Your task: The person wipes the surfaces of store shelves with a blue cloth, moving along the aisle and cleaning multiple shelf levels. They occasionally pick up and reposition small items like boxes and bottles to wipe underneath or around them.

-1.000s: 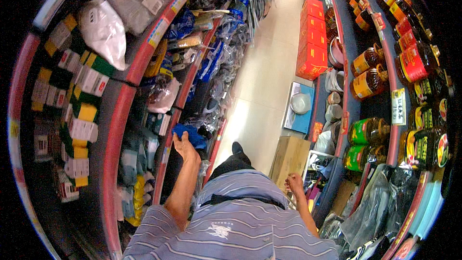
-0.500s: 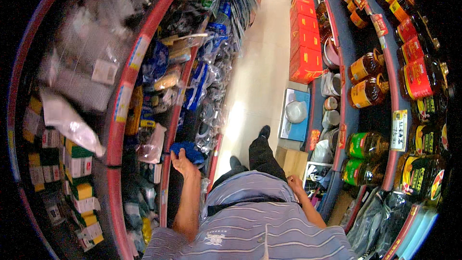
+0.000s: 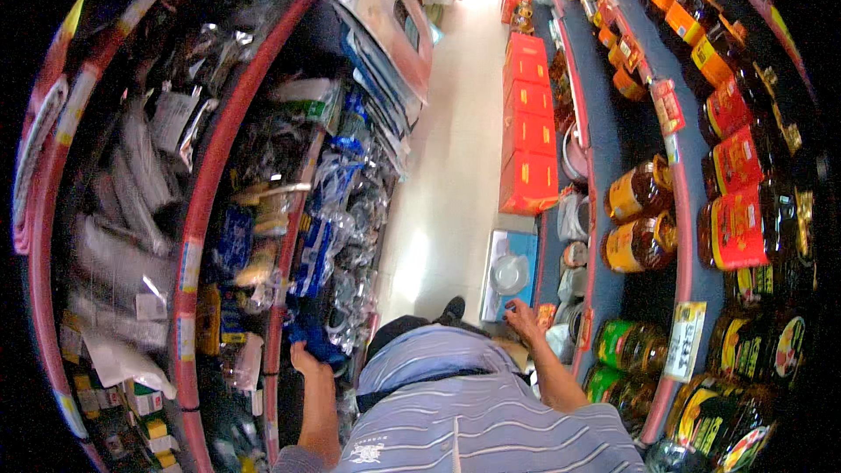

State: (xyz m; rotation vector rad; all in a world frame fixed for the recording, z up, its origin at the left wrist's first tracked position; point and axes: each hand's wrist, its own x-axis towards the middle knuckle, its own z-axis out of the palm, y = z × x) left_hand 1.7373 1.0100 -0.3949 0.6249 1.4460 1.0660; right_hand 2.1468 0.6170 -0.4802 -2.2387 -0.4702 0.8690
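My left hand is at the left shelf, its fingers curled against a crumpled blue bundle that looks like plastic or cloth. The hand partly covers the bundle, so its exact kind does not show. Clear-wrapped goods hang just beyond it, and a pale pink packet lies to its left. My right hand hangs in the air on the right side with loosely bent fingers apart, holding nothing. Nearest to it is a white round bowl on a flat blue box.
Red boxes stand in a row along the aisle floor. Bottles with orange labels and large red-labelled bottles fill the right shelves. Mats or boards jut out at the far left. A red shelf edge runs close on the left.
My left fingers have curled in against the blue bundle. My right hand has risen from beside my hip and reached forward. The whole view has shifted, with the shelves lower in the picture.
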